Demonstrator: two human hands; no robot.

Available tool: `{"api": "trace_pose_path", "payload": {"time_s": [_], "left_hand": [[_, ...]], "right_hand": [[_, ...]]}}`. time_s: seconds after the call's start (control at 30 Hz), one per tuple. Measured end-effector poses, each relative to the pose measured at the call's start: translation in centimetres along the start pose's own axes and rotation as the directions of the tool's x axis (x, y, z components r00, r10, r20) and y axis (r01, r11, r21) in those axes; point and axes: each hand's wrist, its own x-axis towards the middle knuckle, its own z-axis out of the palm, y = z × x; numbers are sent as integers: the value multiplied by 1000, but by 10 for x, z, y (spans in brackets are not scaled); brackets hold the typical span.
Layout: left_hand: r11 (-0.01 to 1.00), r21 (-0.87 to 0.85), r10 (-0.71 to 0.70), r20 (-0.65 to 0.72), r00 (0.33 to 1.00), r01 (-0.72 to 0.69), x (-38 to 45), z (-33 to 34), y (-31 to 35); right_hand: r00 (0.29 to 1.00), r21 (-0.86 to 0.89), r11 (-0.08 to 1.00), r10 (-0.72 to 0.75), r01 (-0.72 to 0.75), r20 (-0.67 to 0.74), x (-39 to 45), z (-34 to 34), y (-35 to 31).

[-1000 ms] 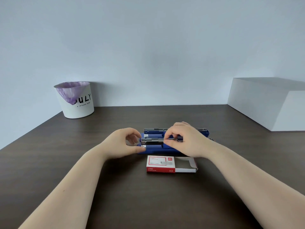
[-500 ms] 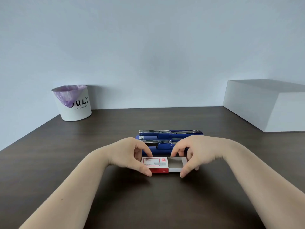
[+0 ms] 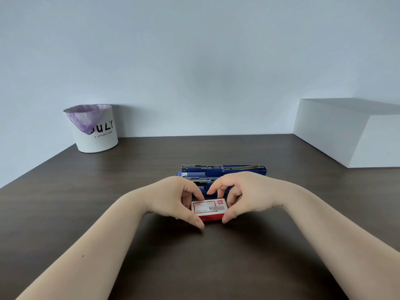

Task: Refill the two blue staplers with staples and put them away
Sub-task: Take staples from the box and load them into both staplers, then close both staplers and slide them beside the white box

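Note:
A small red and white staple box [image 3: 208,210] lies on the dark wooden table, its inner tray pushed in. My left hand [image 3: 173,198] grips its left end and my right hand [image 3: 242,195] grips its right end, thumbs at the near side. Just behind the box lie two blue staplers side by side, both swung open with their metal channels showing. The far stapler [image 3: 225,169] is in full view. The near stapler [image 3: 203,184] is mostly hidden behind my fingers.
A white bin [image 3: 93,128] with a purple liner stands at the back left by the wall. A large white box [image 3: 350,131] sits at the back right. The table's left edge runs diagonally at the left.
My hands left the near stapler and came down onto the staple box. The right hand has pushed the box's sliding tray in from the right, so the box is now closed.

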Motion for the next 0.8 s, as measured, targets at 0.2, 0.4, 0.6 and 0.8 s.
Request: {"api": "trace_pose_path", "payload": {"time_s": [0.2,0.4,0.6,0.8], "left_hand": [[1000,-17,-4,-34,999,3,-4,-4,-2],[956,-290,-108,-477,872,-40,-9,-22,-15],[955,-238,-289,-609,738,177,15,-9,-45],[959,-118,-283,-490,825,258,28,-5,-48]], "right_hand": [[981,70,996,68,-56,-180,-4,-10,8],[806,-37,966,191,-254,-560,-3,-39,57],[770,114,918,383,-380,-510,2,-35,84],[745,334,885,457,-326,-485,12,-34,92]]}}
